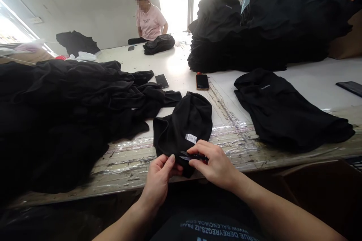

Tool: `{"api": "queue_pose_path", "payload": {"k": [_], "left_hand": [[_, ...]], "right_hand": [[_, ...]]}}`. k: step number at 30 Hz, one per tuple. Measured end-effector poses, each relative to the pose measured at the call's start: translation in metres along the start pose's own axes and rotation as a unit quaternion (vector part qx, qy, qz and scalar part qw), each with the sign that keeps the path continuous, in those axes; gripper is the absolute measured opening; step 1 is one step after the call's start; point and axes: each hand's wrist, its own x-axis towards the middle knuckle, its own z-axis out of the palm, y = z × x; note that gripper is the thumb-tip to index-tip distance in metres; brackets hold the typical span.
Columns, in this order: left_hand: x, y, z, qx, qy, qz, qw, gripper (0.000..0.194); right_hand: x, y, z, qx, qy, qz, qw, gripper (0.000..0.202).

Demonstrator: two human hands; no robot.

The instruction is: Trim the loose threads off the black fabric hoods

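A black garment (195,115) lies bunched at the table's front edge, with a white label (191,138) showing on it. My left hand (161,171) pinches the garment's near edge between thumb and fingers. In my right hand (213,162) is a pair of thread snips (186,156), gripped between thumb and forefinger. Their pointed blades are apart and reach toward my left fingertips, over the black cloth. Any thread at the blade tips is too small to make out.
Loose black garments (70,101) heap on the left; one garment (285,109) lies flat at right. Tall black stacks (254,26) stand behind. Phones (202,82) rest mid-table (181,60). Across the table sits a person in a pink shirt (149,22), near a folded black pile (158,44).
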Motion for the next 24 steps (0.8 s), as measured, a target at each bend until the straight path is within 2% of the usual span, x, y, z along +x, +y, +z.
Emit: {"api": "queue_pose_path", "payload": {"k": [7,24], "left_hand": [[-0.0003,-0.0029,0.0026,0.000,-0.019,-0.008,1.000,0.026],[-0.0007,-0.0040,0.0041,-0.008,-0.022,-0.017,1.000,0.027]], "right_hand": [[-0.0017,-0.0008,0.0056,-0.014,0.014,-0.030,0.999,0.012],[0.0005,-0.0002,0.0034,0.045,-0.005,0.041,0.998,0.009]]}}
